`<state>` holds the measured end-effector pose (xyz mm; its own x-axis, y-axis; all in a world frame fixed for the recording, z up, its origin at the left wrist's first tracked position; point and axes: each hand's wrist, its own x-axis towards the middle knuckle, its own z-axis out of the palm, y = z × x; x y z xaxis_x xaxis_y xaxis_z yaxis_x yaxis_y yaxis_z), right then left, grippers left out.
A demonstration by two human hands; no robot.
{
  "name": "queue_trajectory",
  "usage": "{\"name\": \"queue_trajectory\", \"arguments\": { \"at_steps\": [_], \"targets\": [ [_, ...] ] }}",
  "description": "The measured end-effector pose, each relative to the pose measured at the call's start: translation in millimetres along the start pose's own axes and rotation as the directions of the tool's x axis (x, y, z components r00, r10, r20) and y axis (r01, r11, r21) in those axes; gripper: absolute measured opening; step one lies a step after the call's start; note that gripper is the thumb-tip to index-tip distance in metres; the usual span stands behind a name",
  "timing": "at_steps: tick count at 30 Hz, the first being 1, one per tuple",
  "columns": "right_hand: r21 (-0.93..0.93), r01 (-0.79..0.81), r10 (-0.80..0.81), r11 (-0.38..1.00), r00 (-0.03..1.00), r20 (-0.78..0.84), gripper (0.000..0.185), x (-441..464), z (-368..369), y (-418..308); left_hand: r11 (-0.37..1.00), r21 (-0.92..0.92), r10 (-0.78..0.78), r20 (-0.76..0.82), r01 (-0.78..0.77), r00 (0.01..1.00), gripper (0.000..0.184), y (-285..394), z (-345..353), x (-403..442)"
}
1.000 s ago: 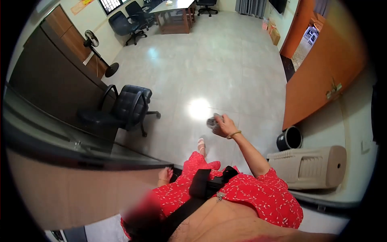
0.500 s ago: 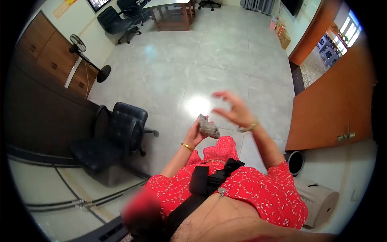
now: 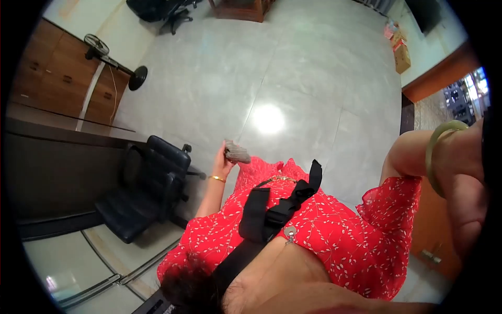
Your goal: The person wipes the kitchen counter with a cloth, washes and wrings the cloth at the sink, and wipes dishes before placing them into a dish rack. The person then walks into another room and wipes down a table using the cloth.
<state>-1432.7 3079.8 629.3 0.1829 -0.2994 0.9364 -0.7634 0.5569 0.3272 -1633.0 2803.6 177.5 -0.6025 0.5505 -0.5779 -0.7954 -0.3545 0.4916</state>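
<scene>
My left hand (image 3: 221,161) is closed around a small grey, ridged bundle (image 3: 238,152) that looks like folded or rolled fabric; I cannot make out its exact kind. It is held low in front of my red patterned dress (image 3: 314,225), and a gold bracelet circles that wrist. My right hand (image 3: 465,178) is raised close to the camera at the far right. A pale green bangle (image 3: 435,157) sits on its wrist. The frame's dark edge cuts off its fingers, so whether they hold anything is hidden.
A black office chair (image 3: 151,183) stands at the left, near a dark panel. Farther off are a standing fan (image 3: 137,78), wooden cabinets (image 3: 49,73) and a table (image 3: 240,9). Cardboard boxes (image 3: 401,55) line the right wall, by a doorway and an orange-brown door (image 3: 434,235).
My right hand has swung from in front of my body up and right, close to the camera. My left hand, still holding the grey bundle, appears farther left. The whole view has shifted.
</scene>
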Motion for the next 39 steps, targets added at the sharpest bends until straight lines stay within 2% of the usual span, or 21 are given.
{"name": "queue_trajectory", "arguments": {
  "at_steps": [4,6,8,11,14,15,17,18,19,20,22,26,29,32,33,34,36,37,39],
  "targets": [
    [-0.026,0.031,-0.031,0.999,1.0,-0.002,0.047,-1.7,-3.3,0.1,0.995,-0.09,0.033,-0.003,-0.033,0.999,0.037,-14.0,-25.9,1.7],
    [-0.031,0.075,-0.074,0.997,0.997,0.007,0.045,-3.2,-1.6,3.0,0.99,-0.141,0.001,0.035,0.004,0.999,0.036,-22.3,-28.1,4.9],
    [-0.024,0.09,-0.09,0.996,0.996,0.006,0.044,-7.3,-1.4,3.4,0.994,-0.093,-0.062,-0.007,0.062,0.998,0.035,-25.4,-29.3,5.2],
    [-0.074,0.065,-0.064,0.995,0.998,0.021,0.042,-8.8,5.5,13.5,0.996,-0.066,-0.06,0.012,0.061,0.998,0.035,-13.5,-52.0,41.1],
    [-0.084,0.144,-0.144,0.986,0.99,0.013,0.04,-11.7,7.7,17.1,0.998,-0.005,0.057,0.06,-0.057,0.997,0.036,20.6,3.7,50.6],
    [-0.082,0.132,-0.131,0.988,0.991,0.014,0.039,-17.9,5.2,23.2,0.994,0.003,0.108,-0.002,-0.108,0.994,0.037,25.3,23.7,60.1],
    [-0.096,0.06,-0.06,0.994,0.998,0.009,0.037,-29.9,2.1,48.2,0.987,0.153,0.034,0.077,-0.045,0.996,0.037,30.4,28.1,92.6],
    [-0.098,0.038,-0.039,0.994,0.999,-0.003,0.037,-37.1,-2.4,58.9,0.971,0.217,0.082,0.069,-0.095,0.994,0.038,36.4,62.9,81.6],
    [-0.109,0.008,-0.01,0.994,1.0,-0.018,0.036,-47.5,-6.2,76.4,0.97,0.215,0.088,0.11,-0.11,0.99,0.037,39.0,84.6,95.5],
    [-0.121,-0.009,0.007,0.993,1.0,-0.014,0.035,-55.1,10.3,101.7,0.973,0.218,0.041,0.163,-0.077,0.986,0.037,69.1,101.5,115.0],
    [-0.127,0.009,-0.012,0.992,1.0,-0.022,0.034,-60.1,19.3,111.5,0.979,0.187,0.047,0.207,-0.086,0.977,0.036,78.2,112.7,113.8],
    [-0.11,0.042,-0.046,0.993,0.999,-0.029,0.032,-94.0,3.8,163.9,0.978,0.206,0.002,0.078,-0.018,0.997,0.036,79.3,136.4,163.5],
    [-0.076,0.015,-0.021,0.997,0.997,-0.071,0.03,-110.5,3.0,178.2,0.968,0.248,0.005,0.119,-0.035,0.993,0.036,86.9,129.8,162.6],
    [-0.049,-0.008,0.005,0.999,0.998,-0.068,0.028,-120.6,-3.0,209.9,0.985,0.17,0.026,0.054,-0.035,0.998,0.036,85.4,129.8,182.7],
    [-0.041,-0.03,0.027,0.999,0.996,-0.083,0.028,-124.8,-3.1,224.3,0.97,0.238,0.055,-0.038,-0.044,0.998,0.036,90.7,150.6,177.3],
    [-0.029,-0.062,0.059,0.998,0.994,-0.096,0.027,-128.0,-1.1,241.2,0.903,0.388,0.19,0.021,-0.183,0.982,0.036,93.8,136.8,192.9],
    [-0.002,-0.113,0.112,0.994,0.988,-0.105,0.027,-131.2,8.5,266.8,0.916,0.355,0.187,0.04,-0.189,0.982,0.035,99.6,140.3,195.8],
    [0.007,-0.124,0.124,0.992,0.986,-0.111,0.026,-135.4,12.4,280.0,0.982,0.166,0.094,-0.001,-0.092,0.996,0.035,110.0,166.6,196.8],
    [0.016,-0.159,0.16,0.987,0.979,-0.125,0.025,-144.7,16.5,308.2,0.987,0.135,0.097,-0.031,-0.092,0.995,0.036,118.4,190.9,197.7]
  ]
}}
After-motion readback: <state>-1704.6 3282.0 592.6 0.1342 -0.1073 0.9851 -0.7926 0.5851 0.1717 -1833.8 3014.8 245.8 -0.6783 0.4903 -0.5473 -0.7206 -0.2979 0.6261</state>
